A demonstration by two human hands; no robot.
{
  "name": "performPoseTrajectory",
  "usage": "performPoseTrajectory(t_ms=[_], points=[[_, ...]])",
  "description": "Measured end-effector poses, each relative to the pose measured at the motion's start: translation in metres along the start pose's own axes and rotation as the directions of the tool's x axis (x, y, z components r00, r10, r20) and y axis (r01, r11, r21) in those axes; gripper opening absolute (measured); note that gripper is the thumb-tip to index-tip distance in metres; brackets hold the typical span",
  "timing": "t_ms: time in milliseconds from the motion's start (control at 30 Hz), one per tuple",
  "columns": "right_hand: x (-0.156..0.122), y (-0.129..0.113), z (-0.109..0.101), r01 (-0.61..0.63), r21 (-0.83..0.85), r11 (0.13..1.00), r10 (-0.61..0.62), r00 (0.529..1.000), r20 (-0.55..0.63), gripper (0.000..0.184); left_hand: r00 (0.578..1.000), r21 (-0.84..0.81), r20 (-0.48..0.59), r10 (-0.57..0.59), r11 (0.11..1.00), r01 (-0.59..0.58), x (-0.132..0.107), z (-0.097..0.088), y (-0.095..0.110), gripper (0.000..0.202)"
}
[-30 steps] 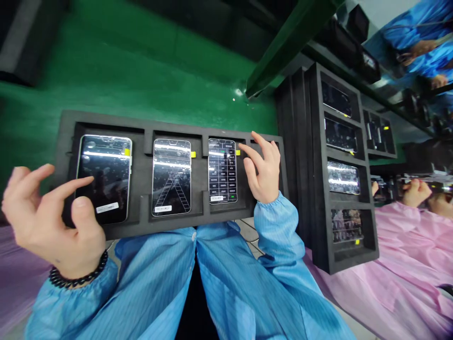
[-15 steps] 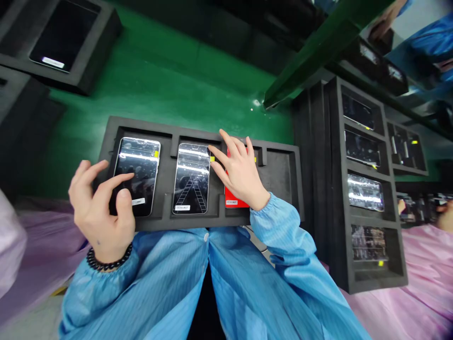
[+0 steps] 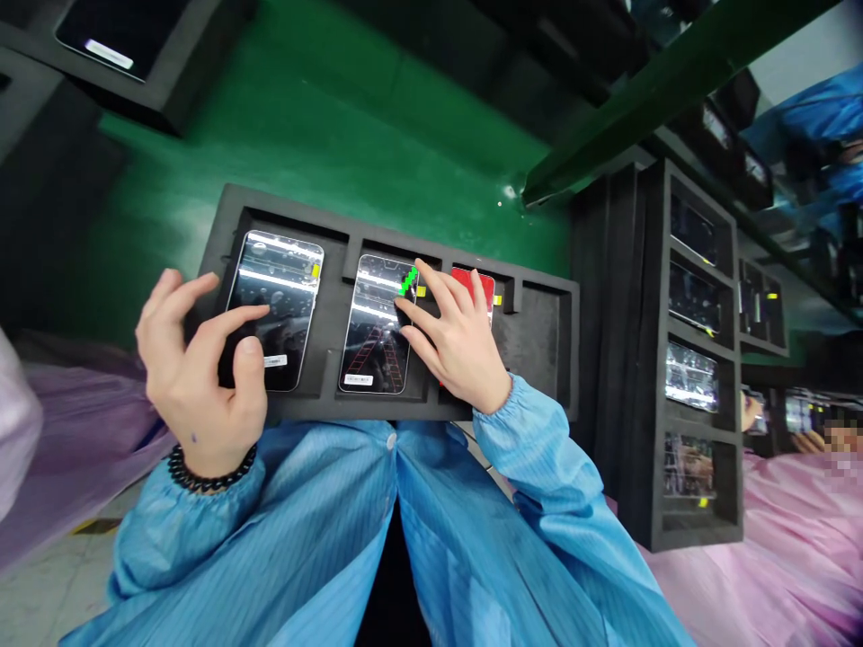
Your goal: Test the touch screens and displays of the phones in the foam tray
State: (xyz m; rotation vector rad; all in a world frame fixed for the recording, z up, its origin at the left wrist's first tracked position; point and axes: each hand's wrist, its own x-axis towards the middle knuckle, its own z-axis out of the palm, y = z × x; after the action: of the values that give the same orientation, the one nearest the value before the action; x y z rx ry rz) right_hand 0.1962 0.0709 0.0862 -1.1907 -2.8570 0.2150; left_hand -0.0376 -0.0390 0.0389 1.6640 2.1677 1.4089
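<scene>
A black foam tray (image 3: pixel 328 359) lies in front of me, with three phones set in its compartments. My left hand (image 3: pixel 206 377) is open over the left phone (image 3: pixel 289 310), its index finger over the dark screen. My right hand (image 3: pixel 462 337), fingers spread, reaches across to the middle phone (image 3: pixel 368 346); its fingertips are at the upper right of that screen, where green blocks and a red ladder-like pattern show. Partly hidden under the right hand is a phone with a red screen (image 3: pixel 472 280). White labels and yellow tabs are on the phones.
On the right, a stack of black foam trays (image 3: pixel 701 422) holds several more phones. Another foam tray (image 3: pixel 182 90) with a phone stands at the upper left of the green work surface (image 3: pixel 324 135). A green bar (image 3: pixel 647 108) crosses the upper right. People in pink sleeves (image 3: pixel 782 530) sit alongside.
On the middle phone, green blocks have appeared near my right fingertips and the ladder lines have turned from white to red. My right hand has shifted slightly down the screen. The view has tilted.
</scene>
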Motion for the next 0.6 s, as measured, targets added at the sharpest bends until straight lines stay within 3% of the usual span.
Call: performPoseTrajectory(t_ms=[600], points=[[-0.020, -0.039, 0.000, 0.167, 0.116, 0.979, -0.173, 0.984, 0.046, 0.039, 1.000, 0.005, -0.014, 0.016, 1.000, -0.016, 0.000, 0.000, -0.002, 0.036]])
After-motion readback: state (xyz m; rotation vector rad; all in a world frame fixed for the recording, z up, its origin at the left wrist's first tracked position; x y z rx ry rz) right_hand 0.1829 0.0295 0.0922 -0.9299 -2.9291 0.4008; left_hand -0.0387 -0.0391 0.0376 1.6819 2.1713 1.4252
